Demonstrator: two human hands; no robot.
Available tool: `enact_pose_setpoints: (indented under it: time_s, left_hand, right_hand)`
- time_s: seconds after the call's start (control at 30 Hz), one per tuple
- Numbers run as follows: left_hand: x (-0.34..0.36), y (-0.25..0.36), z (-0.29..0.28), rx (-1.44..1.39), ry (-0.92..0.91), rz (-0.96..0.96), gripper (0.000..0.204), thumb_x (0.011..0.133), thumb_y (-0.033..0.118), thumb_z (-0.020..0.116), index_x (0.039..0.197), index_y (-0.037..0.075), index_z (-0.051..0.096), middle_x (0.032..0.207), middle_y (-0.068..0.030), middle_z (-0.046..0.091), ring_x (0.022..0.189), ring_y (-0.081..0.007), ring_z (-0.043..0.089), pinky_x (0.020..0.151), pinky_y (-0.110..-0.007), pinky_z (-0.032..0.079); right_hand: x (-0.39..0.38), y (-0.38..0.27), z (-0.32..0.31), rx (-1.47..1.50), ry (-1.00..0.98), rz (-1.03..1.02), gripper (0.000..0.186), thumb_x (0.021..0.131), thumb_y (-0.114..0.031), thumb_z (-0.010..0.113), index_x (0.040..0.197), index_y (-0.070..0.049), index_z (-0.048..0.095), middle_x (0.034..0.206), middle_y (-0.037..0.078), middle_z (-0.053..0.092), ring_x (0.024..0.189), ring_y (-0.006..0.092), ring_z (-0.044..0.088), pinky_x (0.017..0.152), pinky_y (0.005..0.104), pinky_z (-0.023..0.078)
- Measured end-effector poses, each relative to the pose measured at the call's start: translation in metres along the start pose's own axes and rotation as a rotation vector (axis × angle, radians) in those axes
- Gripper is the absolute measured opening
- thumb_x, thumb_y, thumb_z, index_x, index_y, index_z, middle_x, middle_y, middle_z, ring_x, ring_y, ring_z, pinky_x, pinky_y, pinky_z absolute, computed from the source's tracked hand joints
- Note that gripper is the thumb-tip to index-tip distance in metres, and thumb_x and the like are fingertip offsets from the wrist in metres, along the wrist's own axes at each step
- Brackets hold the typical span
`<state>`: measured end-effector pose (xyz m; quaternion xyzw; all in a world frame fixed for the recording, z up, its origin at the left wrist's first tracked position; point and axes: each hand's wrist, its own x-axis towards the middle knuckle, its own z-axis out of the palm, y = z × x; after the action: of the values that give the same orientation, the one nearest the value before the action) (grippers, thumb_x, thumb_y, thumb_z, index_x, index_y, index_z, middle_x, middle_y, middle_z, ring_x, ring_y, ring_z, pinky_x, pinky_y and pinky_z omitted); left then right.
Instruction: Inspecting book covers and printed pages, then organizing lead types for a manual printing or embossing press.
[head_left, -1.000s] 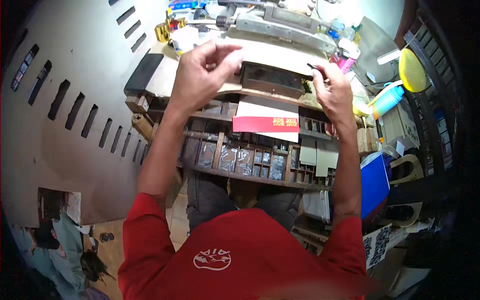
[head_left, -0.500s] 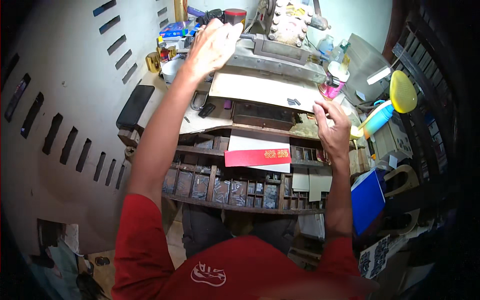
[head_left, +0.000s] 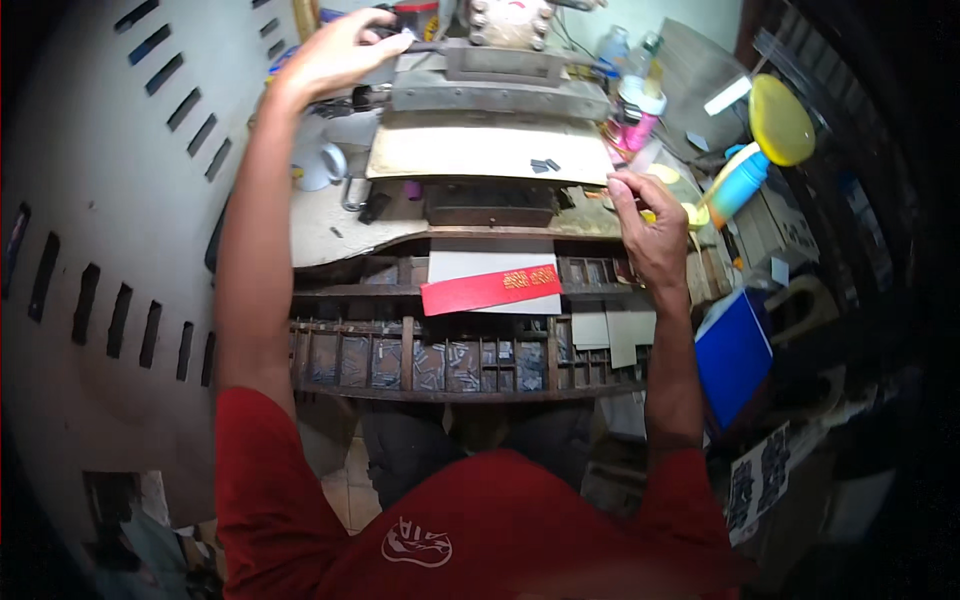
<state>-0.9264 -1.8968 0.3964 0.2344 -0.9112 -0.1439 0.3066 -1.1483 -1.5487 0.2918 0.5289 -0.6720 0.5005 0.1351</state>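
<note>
At the upper left, my left hand (head_left: 340,55) is closed around the dark handle (head_left: 426,47) of a grey metal press (head_left: 500,97). My right hand (head_left: 655,232) hovers by the right end of a pale board (head_left: 480,148), thumb and fingers curled together. Whether anything small is between those fingertips I cannot make out. Several small dark slugs (head_left: 544,165) lie on the board near this hand. Closer to me, a red paper strip with gold print (head_left: 480,291) rests on white card (head_left: 480,255) across a compartmented wooden type case (head_left: 408,350).
A white mug (head_left: 320,167) stands left of the board. On the right are a pink-and-white container (head_left: 637,112), a yellow-headed, blue-handled object (head_left: 780,120) and a blue folder (head_left: 735,355). Grey card pieces (head_left: 610,335) lie on the case's right side. A slotted wall borders the left.
The whole view has shifted, so the bench appears further left and higher. My left hand has moved slightly left relative to the press. My right hand stays near the board's right end.
</note>
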Motion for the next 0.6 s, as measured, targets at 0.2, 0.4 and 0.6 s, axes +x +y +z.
enact_pose_setpoints:
  time_s: [0.2, 0.4, 0.6]
  left_hand:
    - [-0.013, -0.036, -0.006, -0.660, -0.060, -0.226, 0.060, 0.100, 0.051, 0.063, 0.140, 0.007, 0.060, 0.097, -0.0024, 0.070, 0.078, -0.0090, 0.067, 0.073, -0.023, 0.055]
    - [-0.012, -0.052, 0.013, -0.892, 0.116, -0.183, 0.059, 0.101, 0.058, 0.055, 0.129, 0.007, 0.067, 0.090, -0.0018, 0.070, 0.068, -0.0083, 0.061, 0.068, -0.024, 0.050]
    - [-0.015, -0.047, 0.001, -0.744, 0.100, -0.301, 0.051, 0.100, 0.052, 0.061, 0.120, 0.006, 0.073, 0.085, 0.0000, 0.071, 0.070, -0.0068, 0.058, 0.065, -0.023, 0.045]
  right_hand:
    - [-0.009, 0.005, -0.011, 0.067, -0.019, 0.102, 0.017, 0.097, -0.014, 0.070, 0.105, 0.000, 0.074, 0.091, 0.007, 0.071, 0.080, 0.0139, 0.063, 0.074, 0.0273, 0.050]
    - [-0.005, 0.006, -0.009, 0.167, -0.017, 0.135, 0.018, 0.098, -0.014, 0.070, 0.108, 0.001, 0.074, 0.091, 0.003, 0.069, 0.078, 0.0077, 0.060, 0.072, 0.0235, 0.049]
    - [0.009, 0.006, 0.002, 0.229, 0.031, 0.118, 0.022, 0.099, -0.017, 0.070, 0.111, 0.002, 0.074, 0.090, 0.001, 0.068, 0.078, 0.0060, 0.058, 0.072, 0.0226, 0.048]
